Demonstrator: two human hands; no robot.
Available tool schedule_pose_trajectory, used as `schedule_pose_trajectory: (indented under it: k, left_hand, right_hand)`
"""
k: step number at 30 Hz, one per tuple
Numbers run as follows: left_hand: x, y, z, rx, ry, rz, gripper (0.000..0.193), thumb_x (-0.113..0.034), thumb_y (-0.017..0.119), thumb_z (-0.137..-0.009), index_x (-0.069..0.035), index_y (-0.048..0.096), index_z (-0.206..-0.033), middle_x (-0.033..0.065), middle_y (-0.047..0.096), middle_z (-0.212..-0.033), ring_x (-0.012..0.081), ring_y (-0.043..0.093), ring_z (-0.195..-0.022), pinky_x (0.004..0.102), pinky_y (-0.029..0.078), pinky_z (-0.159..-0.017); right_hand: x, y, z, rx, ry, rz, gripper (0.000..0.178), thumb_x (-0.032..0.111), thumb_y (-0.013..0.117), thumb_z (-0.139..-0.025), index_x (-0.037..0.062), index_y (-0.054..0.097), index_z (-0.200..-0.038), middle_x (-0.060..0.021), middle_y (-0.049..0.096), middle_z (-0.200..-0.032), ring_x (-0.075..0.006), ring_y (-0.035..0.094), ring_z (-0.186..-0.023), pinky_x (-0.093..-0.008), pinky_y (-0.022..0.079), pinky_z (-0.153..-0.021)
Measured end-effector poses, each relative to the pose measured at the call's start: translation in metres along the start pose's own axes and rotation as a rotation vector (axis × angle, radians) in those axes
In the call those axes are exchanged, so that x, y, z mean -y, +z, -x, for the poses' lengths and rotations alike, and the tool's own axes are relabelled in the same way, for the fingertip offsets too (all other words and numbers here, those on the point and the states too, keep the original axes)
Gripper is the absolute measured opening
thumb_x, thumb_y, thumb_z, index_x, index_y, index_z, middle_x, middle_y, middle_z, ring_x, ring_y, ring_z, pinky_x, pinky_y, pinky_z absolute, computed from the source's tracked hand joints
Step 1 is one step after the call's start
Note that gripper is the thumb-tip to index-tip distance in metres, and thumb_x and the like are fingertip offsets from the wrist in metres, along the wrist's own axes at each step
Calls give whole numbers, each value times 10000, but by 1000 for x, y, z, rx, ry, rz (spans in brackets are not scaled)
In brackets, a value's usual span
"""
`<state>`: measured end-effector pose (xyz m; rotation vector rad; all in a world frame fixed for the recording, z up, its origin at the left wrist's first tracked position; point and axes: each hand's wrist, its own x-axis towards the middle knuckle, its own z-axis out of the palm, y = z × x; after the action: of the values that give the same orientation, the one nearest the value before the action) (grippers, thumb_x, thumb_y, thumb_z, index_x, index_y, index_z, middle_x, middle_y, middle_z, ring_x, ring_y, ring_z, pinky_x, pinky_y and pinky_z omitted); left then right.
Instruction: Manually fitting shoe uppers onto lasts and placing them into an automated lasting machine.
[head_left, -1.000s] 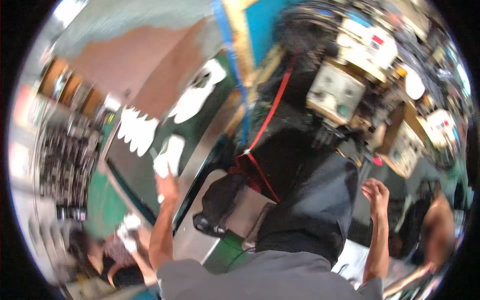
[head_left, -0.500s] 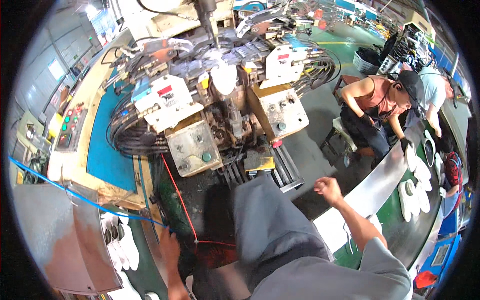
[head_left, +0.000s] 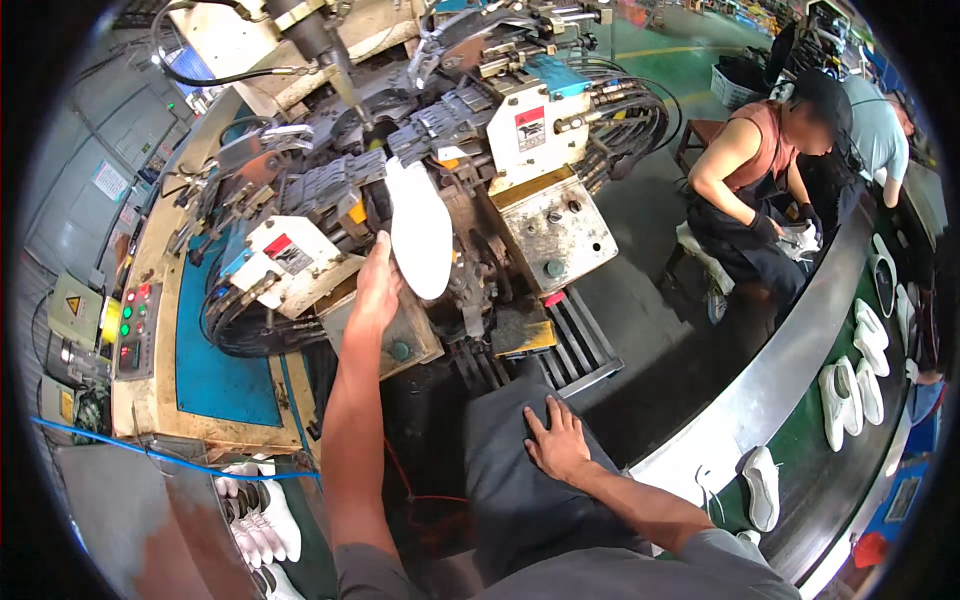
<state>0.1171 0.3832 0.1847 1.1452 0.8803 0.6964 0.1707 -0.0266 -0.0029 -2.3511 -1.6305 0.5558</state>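
Note:
A white shoe (head_left: 421, 235) is at the front middle of the machine (head_left: 545, 215), its broad end toward me and its narrow end up by the clamps. My left hand (head_left: 376, 288) is at the shoe's left edge, gripping it from the side; some fingers are hidden behind it. On my grey-trousered leg (head_left: 505, 440) lies my right hand (head_left: 560, 440), open with fingers spread, holding nothing.
Hoses and metal control boxes (head_left: 560, 230) flank the shoe. A blue hose (head_left: 180, 462) crosses at left above several white shoes (head_left: 265, 515). At right a curved conveyor (head_left: 800, 480) carries more shoes; a co-worker (head_left: 755, 190) sits there holding a shoe.
My left hand has risen from the lower left to the shoe at the machine. My right hand has come down onto my leg and opened. The view has shifted; the co-worker now handles a shoe.

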Motion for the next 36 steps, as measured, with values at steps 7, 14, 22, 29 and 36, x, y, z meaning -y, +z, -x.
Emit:
schedule_pose_trajectory:
  k: [7, 14, 22, 29, 36]
  left_hand:
    - [6, 20, -14, 149, -127, 270, 626, -353, 666, -1107, -55, 476, -1623, 167, 675, -1436, 317, 659, -1329, 481, 560, -1113]
    - [0, 33, 113, 270, 245, 97, 764, -281, 676, -1061, 5, 357, -1693, 183, 540, -1612, 310, 598, -1421, 463, 500, -1178]
    - [58, 7, 294, 229, 341, -13, 975, -210, 726, -985, 41, 179, -1752, 214, 422, -1691, 301, 454, -1542, 436, 367, -1275]
    - [95, -43, 396, -9, 184, 45, 966, -179, 716, -957, 48, 208, -1747, 214, 470, -1661, 292, 482, -1521, 424, 346, -1281]
    - [162, -187, 499, -492, 58, -57, 975, -357, 832, -951, 44, 349, -1697, 211, 511, -1636, 302, 474, -1531, 418, 342, -1286]
  right_hand:
    - [-1, -2, -13, -47, 2, -49, 724, 424, 680, -1052, 182, 442, -1692, -307, 307, -1736, -503, 335, -1574, -604, 349, -1252]
    - [-46, 9, -35, -94, -12, -656, 722, 450, 676, -1079, 47, 495, -1650, -336, 462, -1656, -466, 436, -1562, -527, 333, -1307]
    - [122, -252, -92, 82, -344, -1867, 720, 488, 627, -1138, 68, 443, -1694, -166, 621, -1510, -223, 567, -1409, -394, 450, -1209]
    - [176, -150, -84, 212, -321, -1289, 558, 377, 692, -1121, 119, 567, -1599, -66, 710, -1261, -164, 653, -1132, -352, 560, -994]
    - [102, -116, -80, 315, -29, -1069, 600, 322, 688, -1109, 20, 548, -1609, -142, 679, -1509, -283, 712, -1299, -428, 561, -1116]
